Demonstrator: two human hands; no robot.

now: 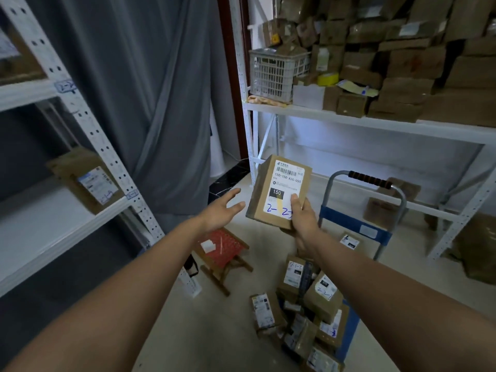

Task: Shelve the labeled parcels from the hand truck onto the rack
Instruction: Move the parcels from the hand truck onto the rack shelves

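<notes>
Right hand has one box up in the air, thumb pressed over the label's lower edge and fingers curled underneath, so that's a firm pinch on the bottom end. It's tilted face-up toward the eyes, and my read is that's deliberate: the handwritten blue "2-2" sits just left of the thumb, and that code has to be read before the box goes anywhere. Left hand floats just left of the box, fingers spread and relaxed, holding nothing, palm turned toward it, probably ready to share the carry.

Down below the grip, the truck stands with its blue frame and black-gripped handle, and its load is a loose heap of parcels. I count roughly eight with labels showing, though the pile overlaps, so that's no firm number. Several carry blue scrawled codes as well.

Far left of the free hand is the rack. One box sits on its middle shelf, and two tags on the posts read something like "2-2", which would match the held box. That looks like the destination.

Right under the left wrist, one red stool. Above the grip, one white crate among stacked cartons.
</notes>
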